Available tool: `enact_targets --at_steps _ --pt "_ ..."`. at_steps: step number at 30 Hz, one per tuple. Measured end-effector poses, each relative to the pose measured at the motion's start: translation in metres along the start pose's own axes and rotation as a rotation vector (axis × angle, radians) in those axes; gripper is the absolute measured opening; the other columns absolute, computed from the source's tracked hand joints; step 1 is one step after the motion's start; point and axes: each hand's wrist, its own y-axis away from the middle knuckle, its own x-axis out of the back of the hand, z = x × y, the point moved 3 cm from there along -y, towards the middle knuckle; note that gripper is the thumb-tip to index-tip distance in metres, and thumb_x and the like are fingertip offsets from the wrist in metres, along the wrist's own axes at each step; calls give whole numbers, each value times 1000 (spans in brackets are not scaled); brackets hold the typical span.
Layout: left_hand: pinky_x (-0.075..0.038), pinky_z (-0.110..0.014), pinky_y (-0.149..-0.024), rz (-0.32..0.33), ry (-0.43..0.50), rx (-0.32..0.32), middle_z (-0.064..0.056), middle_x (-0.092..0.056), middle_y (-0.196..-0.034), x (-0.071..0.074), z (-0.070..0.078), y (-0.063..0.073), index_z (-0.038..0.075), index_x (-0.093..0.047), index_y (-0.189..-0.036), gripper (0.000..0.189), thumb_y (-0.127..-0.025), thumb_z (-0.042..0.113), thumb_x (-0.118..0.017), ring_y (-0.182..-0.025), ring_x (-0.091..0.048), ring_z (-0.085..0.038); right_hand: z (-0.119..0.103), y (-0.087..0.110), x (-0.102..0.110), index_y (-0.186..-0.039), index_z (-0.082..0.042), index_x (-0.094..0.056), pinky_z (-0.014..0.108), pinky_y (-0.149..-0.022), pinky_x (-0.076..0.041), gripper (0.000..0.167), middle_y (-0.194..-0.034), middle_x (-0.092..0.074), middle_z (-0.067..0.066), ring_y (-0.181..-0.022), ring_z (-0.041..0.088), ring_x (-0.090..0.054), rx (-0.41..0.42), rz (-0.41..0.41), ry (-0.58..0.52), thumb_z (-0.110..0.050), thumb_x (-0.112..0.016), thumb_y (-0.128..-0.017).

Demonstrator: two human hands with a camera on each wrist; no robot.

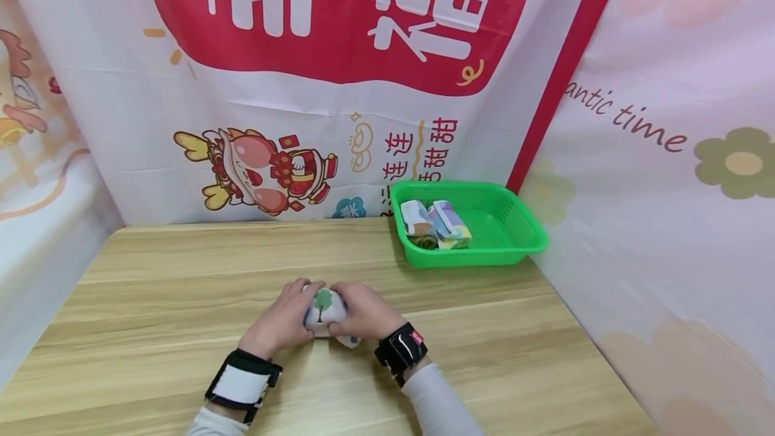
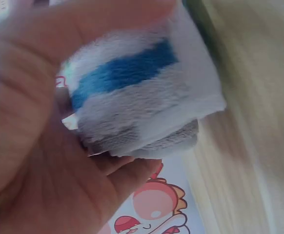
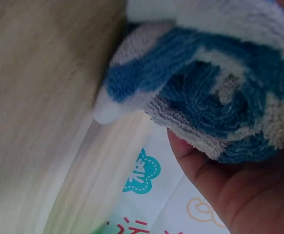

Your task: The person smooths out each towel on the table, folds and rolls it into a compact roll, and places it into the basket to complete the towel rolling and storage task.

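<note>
A small rolled towel (image 1: 323,308), pale with a green tree print, is held between both hands close over the table. The left hand (image 1: 284,318) grips its left end, thumb on the near side and fingers behind. From the other end the right hand (image 1: 366,311) grips it, fingers bent over the top. In the left wrist view the towel (image 2: 132,83) shows a blue band and a loose white hem. The right wrist view shows the spiral end of the towel (image 3: 205,102), blue and grey terry.
A green plastic basket (image 1: 472,258) stands at the table's back right, with two rolled towels (image 1: 436,224) in its left half. The wooden table (image 1: 181,274) meets a printed cloth backdrop (image 1: 139,180) behind and another cloth (image 1: 654,234) on the right.
</note>
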Motion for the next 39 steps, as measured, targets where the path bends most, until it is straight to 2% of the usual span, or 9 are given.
enact_targets --at_steps 4,9,13,17,20,23,29,34,39 --pt "-51 -50 -93 23 -7 3 -15 -59 -114 -1 -2 -3 0 -59 -131 72 -65 -2 -88 -105 -55 -30 -5 3 3 -121 -10 -65 18 -77 -50 53 -104 -67 -6 -86 2 -59 -21 -18 -4 -23 -89 -76" --pt "-52 -47 -89 19 37 -5 -10 -64 -107 0 -3 -7 0 -62 -119 63 -63 2 -90 -96 -59 -23 -11 7 10 -115 -11 -65 18 -76 -51 52 -100 -65 -8 -84 1 -58 -52 -36 -18 -21 -92 -72" --pt "-52 -51 -93 36 99 -26 -16 -63 -119 1 -1 -8 -3 -57 -130 69 -69 6 -89 -104 -60 -27 -5 14 21 -119 -8 -63 19 -76 -52 51 -102 -65 -5 -85 3 -60 -68 -39 -79 -19 -89 -77" --pt "-45 -61 -104 113 99 -22 -28 -44 -145 8 0 -5 -4 -41 -149 91 -73 12 -89 -128 -48 -43 6 21 42 -127 -5 -59 21 -75 -53 57 -107 -66 1 -86 6 -61 -84 2 -126 -21 -85 -80" --pt "-38 -66 -108 150 72 1 -31 -30 -156 14 -1 -2 -2 -31 -155 99 -76 17 -88 -141 -34 -49 18 26 63 -129 -4 -59 22 -72 -55 59 -107 -68 4 -85 9 -63 -97 63 -126 -24 -85 -79" --pt "-36 -67 -109 138 57 28 -32 -24 -159 18 -4 1 -1 -27 -157 98 -81 21 -84 -144 -28 -50 32 33 87 -127 -4 -60 25 -68 -57 57 -105 -69 5 -84 12 -66 -112 134 -132 -26 -83 -80" --pt "-38 -69 -106 135 42 35 -34 -26 -156 23 -10 10 -2 -32 -154 83 -88 19 -78 -141 -30 -52 64 44 137 -130 -4 -56 29 -62 -57 63 -105 -67 8 -83 19 -66 -164 324 -146 -31 -82 -81" --pt "-39 -69 -105 147 32 19 -36 -27 -155 27 -12 13 -3 -37 -152 75 -90 18 -75 -139 -31 -54 89 46 178 -135 -2 -53 33 -64 -58 68 -108 -67 13 -86 26 -65 -220 463 -119 -30 -82 -81" --pt "-37 -70 -106 133 25 22 -36 -27 -155 29 -16 16 -5 -39 -150 70 -93 18 -71 -140 -30 -54 119 51 210 -131 -2 -57 37 -68 -60 61 -109 -67 16 -90 29 -67 -355 542 -124 -33 -79 -84"
